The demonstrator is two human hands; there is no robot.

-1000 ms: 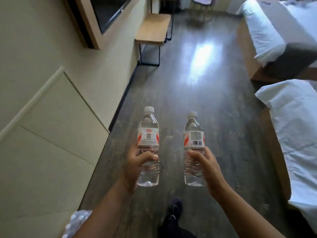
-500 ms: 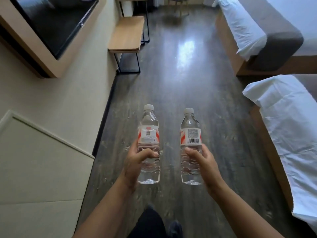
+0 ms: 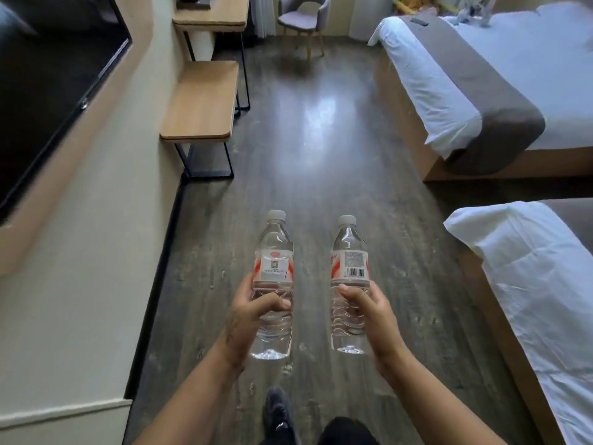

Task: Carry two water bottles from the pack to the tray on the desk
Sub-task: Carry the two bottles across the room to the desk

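Head view: the left hand is wrapped around the lower half of the left bottle, thumb across its front, fingers behind. The right hand grasps the right bottle the same way, thumb lying just under the label. Both bottles are clear, capped, upright, with white and red labels; they are held side by side, apart from each other, out in front of the body above the floor. Neither touches anything but the hand that grips it.

A dark shoe shows on the floor below the bottles, at the bottom edge. Along the left wall stands a low wooden bench on a black frame, and beyond it, higher, the desk with something dark at its far left corner, too cut off to tell. A screen hangs on the wall at left. A grey chair stands past the desk. Two beds lie to the right: the far bed and the near bed.
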